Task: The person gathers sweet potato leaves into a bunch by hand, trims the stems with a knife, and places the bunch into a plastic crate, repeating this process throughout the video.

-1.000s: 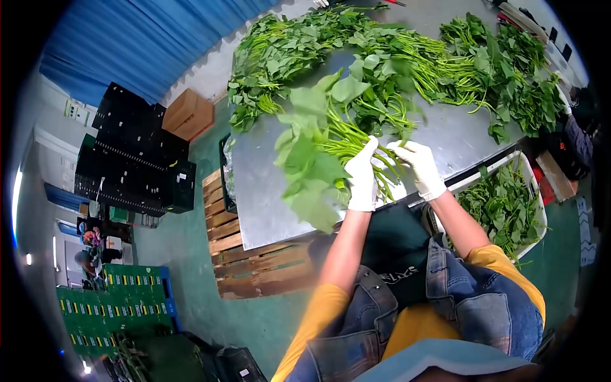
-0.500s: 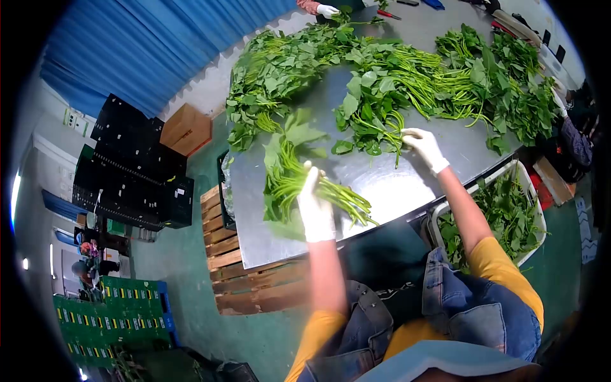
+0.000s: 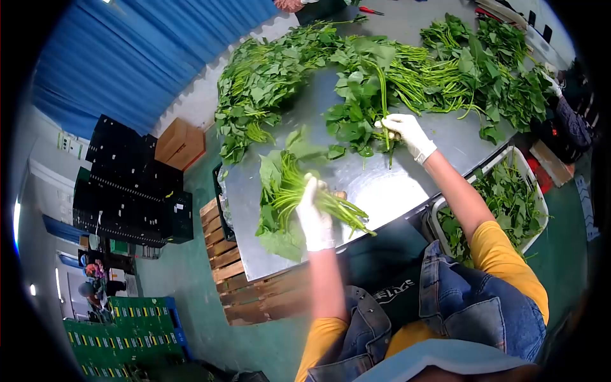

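Note:
In a white glove, my left hand (image 3: 314,219) is closed around a bunch of leafy green stems (image 3: 287,184). The leaves point away to the left and the cut stem ends stick out to the right, over the table's near edge. My right hand (image 3: 407,135), also gloved, pinches a few long green stems (image 3: 383,95) that stand nearly upright. Behind them lies a heap of leafy greens (image 3: 358,118) on the metal table (image 3: 391,184). The fingertips of my left hand are partly hidden by the bunch.
More greens (image 3: 273,73) cover the table's far left. A white crate (image 3: 542,210) with loose leaves stands at my right. Red-handled scissors (image 3: 371,11) lie at the back. Another person's gloved hand (image 3: 552,83) shows at far right. Wooden pallets (image 3: 254,305) lie below left.
My right hand has drawn slightly left and up, raising stems from the heap upright. My left hand still holds its bunch, little moved. The view has shifted slightly.

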`<state>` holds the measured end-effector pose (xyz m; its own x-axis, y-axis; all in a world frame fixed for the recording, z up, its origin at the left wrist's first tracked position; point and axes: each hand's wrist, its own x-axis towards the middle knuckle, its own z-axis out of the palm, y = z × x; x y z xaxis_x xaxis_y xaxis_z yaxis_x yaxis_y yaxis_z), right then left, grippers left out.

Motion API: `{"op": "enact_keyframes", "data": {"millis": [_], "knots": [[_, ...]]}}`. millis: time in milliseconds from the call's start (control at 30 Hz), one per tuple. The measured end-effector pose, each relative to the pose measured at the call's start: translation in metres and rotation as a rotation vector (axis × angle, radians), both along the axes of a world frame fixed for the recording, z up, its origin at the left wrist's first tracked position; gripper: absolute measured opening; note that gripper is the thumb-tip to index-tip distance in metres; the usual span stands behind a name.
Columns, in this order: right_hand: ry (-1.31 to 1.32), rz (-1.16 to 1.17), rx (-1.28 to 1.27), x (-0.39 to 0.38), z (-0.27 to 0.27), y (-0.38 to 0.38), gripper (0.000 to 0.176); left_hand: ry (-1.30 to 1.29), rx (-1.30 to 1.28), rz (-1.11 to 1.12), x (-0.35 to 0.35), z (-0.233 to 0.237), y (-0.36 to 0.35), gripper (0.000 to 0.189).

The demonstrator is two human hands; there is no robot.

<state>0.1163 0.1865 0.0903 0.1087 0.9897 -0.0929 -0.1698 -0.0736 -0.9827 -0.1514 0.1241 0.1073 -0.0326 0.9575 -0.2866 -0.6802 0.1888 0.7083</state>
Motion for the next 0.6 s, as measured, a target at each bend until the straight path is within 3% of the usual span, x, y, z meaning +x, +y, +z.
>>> {"op": "enact_keyframes", "data": {"millis": [33,100,133,200,267,333,367,400,533,600], "knots": [[-0.107,0.000,0.092,0.002,-0.007,-0.002,0.019,-0.015,-0.007,-0.020,0.006,-0.002,0.001,0.033],[-0.031,-0.041,0.103,-0.010,0.000,-0.014,0.016,0.000,0.014,0.007,0.016,-0.013,0.006,0.032],[-0.109,-0.064,0.158,-0.014,-0.003,-0.016,0.015,0.241,0.153,-0.002,0.022,-0.017,0.009,0.030],[-0.155,-0.132,0.220,-0.027,-0.003,-0.024,0.016,0.068,0.048,-0.023,0.037,-0.002,0.008,0.025],[-0.121,-0.149,0.230,-0.042,0.003,-0.036,0.016,0.425,0.118,-0.003,0.048,0.012,0.003,0.025],[-0.199,-0.202,0.285,-0.046,-0.006,-0.037,0.015,0.193,0.045,-0.010,0.054,-0.007,0.013,0.023],[-0.197,-0.203,0.286,-0.047,-0.004,-0.041,0.015,0.196,0.047,-0.011,0.061,-0.002,0.014,0.023],[-0.220,-0.210,0.307,-0.050,-0.002,-0.048,0.014,0.388,-0.018,0.009,0.067,0.004,0.019,0.024],[-0.389,-0.192,0.407,-0.058,-0.002,-0.071,0.012,0.437,0.093,-0.034,0.070,0.020,0.012,0.028],[-0.455,-0.107,0.439,-0.057,-0.005,-0.078,0.010,0.432,0.145,-0.106,0.070,0.018,0.010,0.020]]}}
